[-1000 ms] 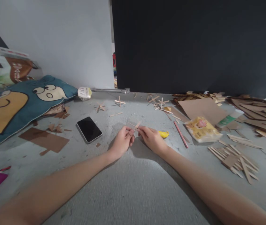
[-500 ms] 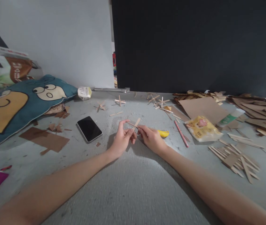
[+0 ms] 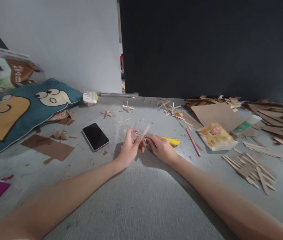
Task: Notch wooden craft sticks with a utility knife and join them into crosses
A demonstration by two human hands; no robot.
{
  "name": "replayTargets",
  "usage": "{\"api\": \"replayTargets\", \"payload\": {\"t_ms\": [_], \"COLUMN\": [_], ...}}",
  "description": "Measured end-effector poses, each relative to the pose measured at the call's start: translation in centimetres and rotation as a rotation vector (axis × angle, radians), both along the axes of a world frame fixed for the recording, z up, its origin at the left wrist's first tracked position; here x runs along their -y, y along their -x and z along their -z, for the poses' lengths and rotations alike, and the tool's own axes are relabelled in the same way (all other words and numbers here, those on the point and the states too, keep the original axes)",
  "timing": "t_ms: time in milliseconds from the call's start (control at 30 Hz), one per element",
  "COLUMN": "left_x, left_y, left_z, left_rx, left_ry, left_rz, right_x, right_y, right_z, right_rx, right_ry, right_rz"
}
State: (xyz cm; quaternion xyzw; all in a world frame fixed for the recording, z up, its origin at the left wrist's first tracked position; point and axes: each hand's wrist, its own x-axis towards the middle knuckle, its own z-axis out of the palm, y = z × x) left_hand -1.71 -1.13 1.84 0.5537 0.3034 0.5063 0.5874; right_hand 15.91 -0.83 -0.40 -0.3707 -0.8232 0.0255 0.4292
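Observation:
Two crossed wooden craft sticks (image 3: pixel 146 129) are held between my hands above the middle of the table. My left hand (image 3: pixel 131 146) is closed, thumb and fingers pinching the sticks from the left. From the right, my right hand (image 3: pixel 160 145) pinches them near the crossing, its fingers partly hiding the joint. Just behind my right hand lies a yellow tool with a ridged side (image 3: pixel 172 141), partly covered by the hand. Beyond the hands stand small crossed-stick pieces (image 3: pixel 128 107), with a single stick (image 3: pixel 123 120) lying flat nearby.
A black-screened phone (image 3: pixel 95 136) and brown cardboard (image 3: pixel 48 146) lie left, before a blue cushion (image 3: pixel 39 106). On the right are a pink pencil (image 3: pixel 193 142), a yellow packet (image 3: pixel 216 136), a glue stick (image 3: pixel 246 125) and a pile of craft sticks (image 3: pixel 252 170). Panels rise behind.
Both hands stay in nearly the same place, still pinching the crossed sticks. The left index finger is slightly lower, and slightly more of the yellow tool shows.

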Motion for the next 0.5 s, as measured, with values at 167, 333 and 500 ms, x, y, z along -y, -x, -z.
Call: {"api": "replayTargets", "payload": {"t_ms": [167,333,500], "left_x": [0.11,0.25,0.20], "left_y": [-0.15,-0.17,-0.07], "left_z": [-0.02,-0.14,-0.29], "left_rx": [0.040,0.031,0.066], "left_ry": [0.011,0.016,0.040], "left_rz": [-0.027,-0.012,-0.031], "right_x": [0.30,0.46,0.57], "right_y": [0.11,0.10,0.07], "right_z": [0.00,-0.11,-0.55], "right_rx": [0.050,0.144,0.033], "right_ry": [-0.088,-0.118,0.009], "right_rz": [0.038,0.015,-0.031]}}
